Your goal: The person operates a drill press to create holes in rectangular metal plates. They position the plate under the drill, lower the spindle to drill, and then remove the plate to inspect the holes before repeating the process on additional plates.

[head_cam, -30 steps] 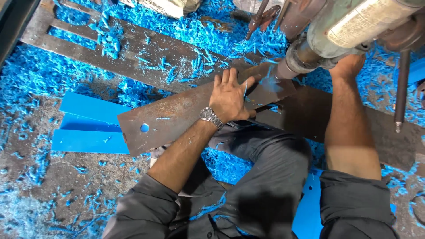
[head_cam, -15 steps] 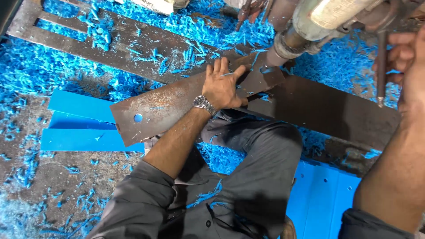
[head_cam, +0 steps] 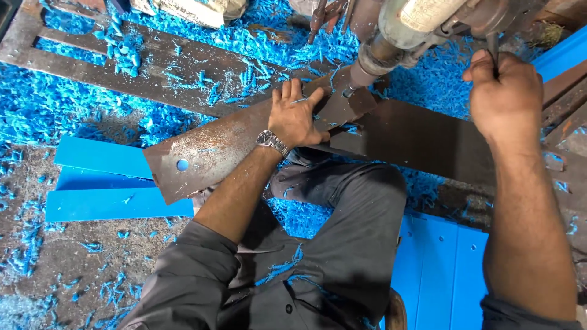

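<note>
My left hand (head_cam: 297, 115), with a wristwatch, presses flat on a rusty brown metal plate (head_cam: 214, 153) that has a round hole near its left end. The plate's right end lies under the spindle of a drill press (head_cam: 391, 36) at the top. My right hand (head_cam: 504, 91) is closed around the drill press's thin metal feed lever (head_cam: 492, 52) at the upper right. A wider dark metal sheet (head_cam: 428, 137) lies beneath the plate and runs to the right. My knees in dark trousers are below the plate.
Blue shavings (head_cam: 55, 104) cover the floor all around. Flat blue strips (head_cam: 101, 177) lie stacked at the left under the plate; blue panels with holes (head_cam: 446, 269) lie at the lower right. A grey metal frame (head_cam: 153, 67) crosses the top left. A sack (head_cam: 189, 9) sits at the top.
My right hand has left the drill's body, risen to the lever at the right and closed on it. My left hand has stayed flat on the plate.
</note>
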